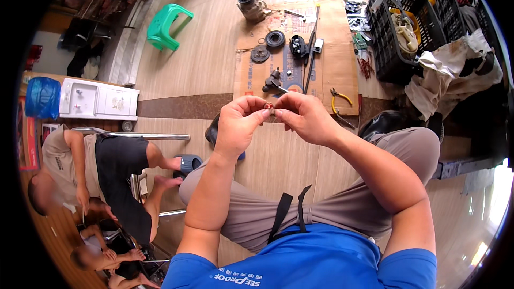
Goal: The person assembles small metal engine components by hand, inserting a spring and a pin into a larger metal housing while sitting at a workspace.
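Observation:
Between my fingertips is a small red and silvery piece [269, 106], too small to name. My left hand [239, 124] pinches it from one side with thumb and forefinger. From the other side my right hand [309, 119] closes thumb and fingers on it. Both hands are held over the near edge of a cardboard sheet [334, 83]. Just beyond them lies a dark metal part with a shaft [273, 80]. Farther off on the cardboard are a black ring [275, 38], a grey disc [260, 53] and a black housing [298, 46]. Yellow-handled pliers [334, 101] lie to the right of my hands.
A cylindrical motor-like part [250, 5] stands at the cardboard's far left corner. Black crates [386, 48] with tools and a cloth [455, 67] are at right. A green stool [163, 24], a white water dispenser [99, 99] and two seated people [75, 152] are at left.

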### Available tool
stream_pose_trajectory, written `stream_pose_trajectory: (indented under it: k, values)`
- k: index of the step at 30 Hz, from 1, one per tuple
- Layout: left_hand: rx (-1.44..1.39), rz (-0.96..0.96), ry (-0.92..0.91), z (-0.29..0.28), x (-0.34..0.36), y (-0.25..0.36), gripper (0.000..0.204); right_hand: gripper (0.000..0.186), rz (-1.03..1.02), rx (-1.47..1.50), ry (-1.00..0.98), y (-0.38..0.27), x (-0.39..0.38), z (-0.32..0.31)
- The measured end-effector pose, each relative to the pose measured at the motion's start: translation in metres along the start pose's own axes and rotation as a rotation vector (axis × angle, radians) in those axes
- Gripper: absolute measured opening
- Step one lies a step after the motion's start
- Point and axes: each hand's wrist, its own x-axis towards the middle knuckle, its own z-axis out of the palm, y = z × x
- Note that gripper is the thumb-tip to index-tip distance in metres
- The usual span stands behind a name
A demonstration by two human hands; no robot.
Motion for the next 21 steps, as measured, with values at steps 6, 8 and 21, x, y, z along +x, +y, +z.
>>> stream_pose_trajectory:
  k: [6, 8, 21]
  values:
    - [0.002, -0.015, 0.052, 0.002, 0.001, -0.002, 0.013, 0.014, -0.249, -0.367, 0.1, -0.009, -0.005, 0.001]
    - [0.014, -0.019, 0.057, 0.001, 0.0, -0.003, 0.013, 0.014, -0.244, -0.394, 0.075, -0.013, -0.004, 0.0]
    - [0.008, -0.129, -0.168, 0.004, 0.0, -0.002, 0.013, 0.013, -0.242, -0.392, 0.12, -0.011, 0.001, -0.012]
